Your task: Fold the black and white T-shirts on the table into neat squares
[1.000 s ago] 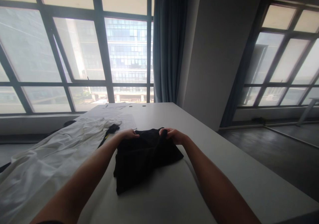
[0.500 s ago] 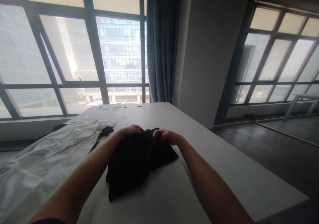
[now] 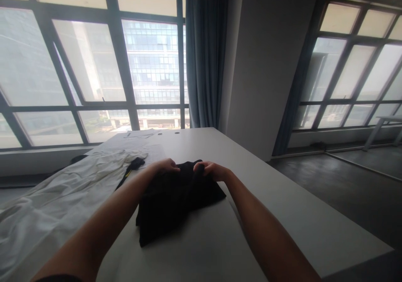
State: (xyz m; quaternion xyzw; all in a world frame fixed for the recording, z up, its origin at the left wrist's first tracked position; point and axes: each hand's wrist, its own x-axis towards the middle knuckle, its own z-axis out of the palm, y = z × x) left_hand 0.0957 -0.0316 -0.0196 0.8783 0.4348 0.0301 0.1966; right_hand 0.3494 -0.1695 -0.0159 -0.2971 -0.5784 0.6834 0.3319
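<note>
A crumpled black garment [image 3: 171, 202] lies on the white table [image 3: 251, 198] in front of me. My left hand [image 3: 166, 165] grips the garment's far edge on the left, fingers curled into the cloth. My right hand [image 3: 212, 171] pinches the same far edge on the right, fingers closed on a fold. The two hands are a short way apart, both at the top of the garment, and the rest of the cloth trails toward me.
A large white cloth [image 3: 59, 202] spreads over the table's left side, with a small dark item [image 3: 135, 164] at its edge. Papers [image 3: 140, 134] lie at the far end by the windows. The table's right edge drops to dark floor [image 3: 345, 181].
The hands have drawn slightly closer together on the garment's far edge. The view shifted a little; the garment stays bunched in the same place.
</note>
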